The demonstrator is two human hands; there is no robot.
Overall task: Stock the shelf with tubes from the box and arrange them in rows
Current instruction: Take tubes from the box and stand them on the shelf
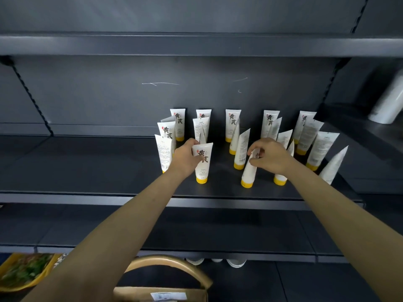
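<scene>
Several white tubes with yellow caps stand cap-down on the dark shelf (109, 171), in loose rows from its middle to its right end. My left hand (185, 158) grips a front tube (202, 164) that shows its black label and stands upright near the shelf's front edge. My right hand (270, 156) pinches the crimped top of another front tube (248, 173), which leans a little to the left. A further tube (280, 178) stands just right of that one, partly hidden by my right wrist. The cardboard box (161, 295) sits at the bottom, below my arms.
The left half of the shelf holds nothing. An upper shelf (196, 45) overhangs the tubes. A lower shelf (218, 236) juts out beneath. A white object (388, 103) lies on the neighbouring shelf at right. A yellow package (24, 271) sits at bottom left.
</scene>
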